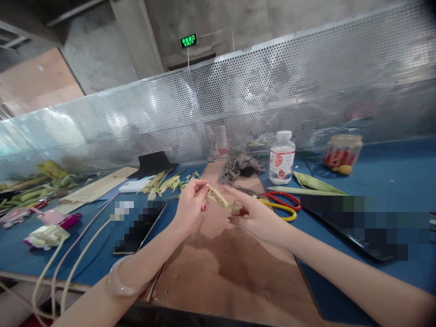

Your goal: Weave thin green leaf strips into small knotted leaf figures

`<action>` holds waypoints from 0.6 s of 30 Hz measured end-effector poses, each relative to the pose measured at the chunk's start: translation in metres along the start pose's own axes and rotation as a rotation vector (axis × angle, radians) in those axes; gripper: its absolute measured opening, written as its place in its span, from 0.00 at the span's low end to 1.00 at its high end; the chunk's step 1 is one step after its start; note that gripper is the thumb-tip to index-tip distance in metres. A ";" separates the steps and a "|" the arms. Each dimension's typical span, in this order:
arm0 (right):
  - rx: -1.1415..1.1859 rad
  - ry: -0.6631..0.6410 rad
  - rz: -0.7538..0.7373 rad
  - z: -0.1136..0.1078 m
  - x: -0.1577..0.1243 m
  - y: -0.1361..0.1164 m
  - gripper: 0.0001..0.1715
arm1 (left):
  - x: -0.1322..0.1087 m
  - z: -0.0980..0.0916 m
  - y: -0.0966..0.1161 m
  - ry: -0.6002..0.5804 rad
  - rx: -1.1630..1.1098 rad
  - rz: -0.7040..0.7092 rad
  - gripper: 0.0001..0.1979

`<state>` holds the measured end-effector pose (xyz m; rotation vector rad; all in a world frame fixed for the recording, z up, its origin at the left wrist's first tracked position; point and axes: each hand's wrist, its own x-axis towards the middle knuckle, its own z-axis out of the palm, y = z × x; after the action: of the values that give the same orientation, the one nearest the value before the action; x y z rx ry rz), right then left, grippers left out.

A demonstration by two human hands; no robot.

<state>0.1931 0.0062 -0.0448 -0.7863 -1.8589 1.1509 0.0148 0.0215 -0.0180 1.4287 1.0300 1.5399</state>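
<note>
Above the wooden board (218,272), my left hand (192,204) pinches one end of a pale green leaf strip (218,196), fingertips pressed together. My right hand (255,213) grips the other end between thumb and fingers. The strip looks looped or folded between the two hands; its exact shape is too small to make out. Right of my right hand lie scissors (284,196) with one red and one yellow handle. Behind the hands is a bundle of grey yarn (238,169). Dried leaves and sprigs (165,184) lie beyond my left hand.
A white-capped bottle (282,159) and a glass jar (344,152) stand at the back right. Green leaves (316,184) and a dark glossy object (361,240) lie right. A phone (143,229), cables (80,254) and husks (30,190) are left. A perforated metal screen (218,100) runs behind.
</note>
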 end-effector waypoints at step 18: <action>-0.016 -0.082 0.035 -0.012 0.001 -0.003 0.40 | 0.020 -0.021 -0.003 0.148 0.254 0.179 0.05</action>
<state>0.2025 0.0104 -0.0385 -0.7943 -1.9305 1.2086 -0.0070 0.0403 -0.0147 1.6366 1.2512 1.7120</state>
